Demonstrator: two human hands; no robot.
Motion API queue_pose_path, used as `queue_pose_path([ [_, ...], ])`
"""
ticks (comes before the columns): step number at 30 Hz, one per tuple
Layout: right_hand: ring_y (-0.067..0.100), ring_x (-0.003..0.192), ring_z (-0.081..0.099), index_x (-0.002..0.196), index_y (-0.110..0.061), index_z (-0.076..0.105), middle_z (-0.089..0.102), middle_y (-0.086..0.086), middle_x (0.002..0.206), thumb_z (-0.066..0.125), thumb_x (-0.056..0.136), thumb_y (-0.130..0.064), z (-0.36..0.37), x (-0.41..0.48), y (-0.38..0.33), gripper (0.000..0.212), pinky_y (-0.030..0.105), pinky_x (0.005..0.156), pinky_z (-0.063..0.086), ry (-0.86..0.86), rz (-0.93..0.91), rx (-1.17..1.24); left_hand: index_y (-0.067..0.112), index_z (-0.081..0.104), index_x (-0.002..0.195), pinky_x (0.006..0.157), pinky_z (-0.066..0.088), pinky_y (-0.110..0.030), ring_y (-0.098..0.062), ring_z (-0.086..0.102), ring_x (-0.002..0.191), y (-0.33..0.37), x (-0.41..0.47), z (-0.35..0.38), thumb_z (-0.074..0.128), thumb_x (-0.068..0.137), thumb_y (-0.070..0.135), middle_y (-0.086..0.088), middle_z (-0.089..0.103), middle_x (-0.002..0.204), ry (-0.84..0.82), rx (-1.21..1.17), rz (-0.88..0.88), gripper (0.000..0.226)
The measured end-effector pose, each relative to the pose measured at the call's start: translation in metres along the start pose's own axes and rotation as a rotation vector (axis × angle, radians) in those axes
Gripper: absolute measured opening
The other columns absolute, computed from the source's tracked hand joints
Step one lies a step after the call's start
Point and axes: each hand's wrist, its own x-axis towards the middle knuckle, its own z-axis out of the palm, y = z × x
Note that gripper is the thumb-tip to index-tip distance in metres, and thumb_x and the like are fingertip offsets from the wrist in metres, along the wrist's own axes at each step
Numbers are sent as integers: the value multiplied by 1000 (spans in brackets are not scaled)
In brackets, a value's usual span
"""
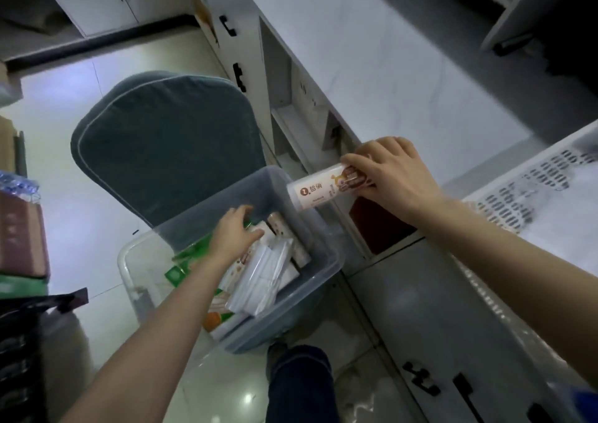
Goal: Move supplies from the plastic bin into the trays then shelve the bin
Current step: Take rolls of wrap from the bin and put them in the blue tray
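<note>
A clear plastic bin (323, 261) stands on the floor below me, holding several white and green packs (268, 277). My left hand (234, 231) reaches down into it, fingers resting on the packs; whether it grips one I cannot tell. My right hand (391, 173) holds a white tube-shaped pack with brown print (315, 193) above the bin's right corner, beside the counter edge. A white perforated tray (534, 176) sits on the counter at the right.
A teal padded chair (165, 144) stands just behind the bin. The white counter (388, 67) with open cubbies and cabinet doors below runs along the right. Boxes and bags are stacked at the left edge (22, 235). My leg (301, 387) is near the bin.
</note>
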Motion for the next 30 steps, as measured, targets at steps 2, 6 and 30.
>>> queue_pose_path([
  [2, 30, 111, 50, 125, -23, 54, 59, 5, 121, 72, 75, -38, 18, 5, -1, 55, 44, 99, 34, -18, -8, -11, 15, 53, 128, 88, 47, -36, -29, 55, 109, -29, 8, 34, 74, 75, 29, -12, 58, 121, -70, 16, -90, 58],
  [6, 33, 108, 52, 123, -22, 56, 60, 7, 118, 68, 76, -40, 48, 15, -6, 51, 46, 98, 35, 4, -52, -46, 13, 46, 134, 92, 46, -44, -39, 49, 116, -80, 16, 93, 72, 78, 29, -19, 48, 134, -176, 99, -209, 64],
  [30, 30, 111, 52, 124, -23, 55, 60, 5, 119, 69, 76, -35, 22, 45, -5, 52, 47, 104, 32, 92, -20, -57, 28, 42, 136, 76, 49, -41, -32, 56, 99, -40, 31, -3, 71, 76, 24, -8, 55, 114, 20, 63, 3, 67],
])
